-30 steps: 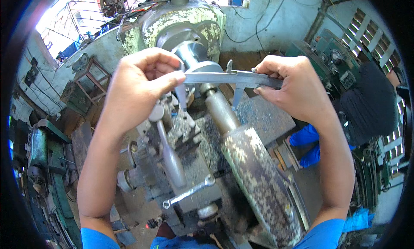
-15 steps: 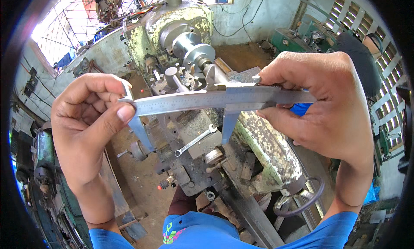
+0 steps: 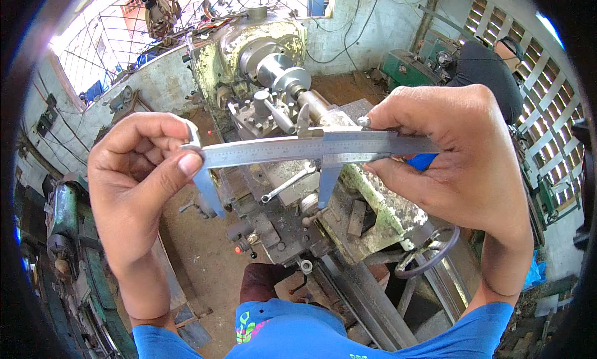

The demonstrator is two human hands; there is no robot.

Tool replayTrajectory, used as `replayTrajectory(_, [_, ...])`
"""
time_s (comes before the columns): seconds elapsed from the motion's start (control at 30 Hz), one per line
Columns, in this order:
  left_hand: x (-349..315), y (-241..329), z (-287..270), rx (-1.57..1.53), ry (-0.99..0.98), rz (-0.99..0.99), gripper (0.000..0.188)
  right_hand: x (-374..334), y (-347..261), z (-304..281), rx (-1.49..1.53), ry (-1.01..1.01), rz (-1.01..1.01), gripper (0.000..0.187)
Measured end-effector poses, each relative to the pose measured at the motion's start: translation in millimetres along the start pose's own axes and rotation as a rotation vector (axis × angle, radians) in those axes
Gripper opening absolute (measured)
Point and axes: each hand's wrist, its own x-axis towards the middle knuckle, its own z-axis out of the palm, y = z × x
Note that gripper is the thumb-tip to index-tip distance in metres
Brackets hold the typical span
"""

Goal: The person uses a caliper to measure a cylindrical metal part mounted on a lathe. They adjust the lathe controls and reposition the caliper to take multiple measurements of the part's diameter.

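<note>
A steel vernier caliper (image 3: 273,150) is held up level in front of me, with its jaws spread wide apart. My left hand (image 3: 140,172) pinches the fixed-jaw end between thumb and fingers. At the other end, my right hand (image 3: 451,154) grips the beam and the sliding part, its thumb below and fingers above. Beyond the caliper stands a lathe with a shiny, stepped, flanged metal workpiece (image 3: 287,78) at its chuck. A combination wrench (image 3: 288,184) lies on the lathe carriage, below the caliper in view. Nothing sits between the caliper jaws that I can make out.
The lathe's handwheel (image 3: 429,252) sticks out at lower right, near my right forearm. A tool post with a handle (image 3: 264,107) rises behind the caliper. Green machinery (image 3: 65,216) lines the left side. A person in dark clothing (image 3: 485,73) bends over another machine at far right.
The view has tilted up slightly, showing more of the window and the other person. Both hands have come slightly closer together with the caliper, and the jaw gap looks a little narrower.
</note>
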Motion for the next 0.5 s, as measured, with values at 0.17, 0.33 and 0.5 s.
replayTrajectory(0.17, [-23.9,-44.7,-8.3,-0.366,0.016,-0.074,0.028,-24.2,-15.2,30.7,0.006,0.085,0.021,0.024])
replayTrajectory(0.33, [-57.2,-125.7,-20.7,-0.723,-0.251,-0.295,0.033,-66.4,-43.4,97.9,0.195,0.072,0.232,0.027])
replayTrajectory(0.5, [-83.7,-194.4,-46.1,-1.157,-0.529,-0.639,0.031,-82.2,-95.0,190.0,0.311,0.027,0.449,0.029])
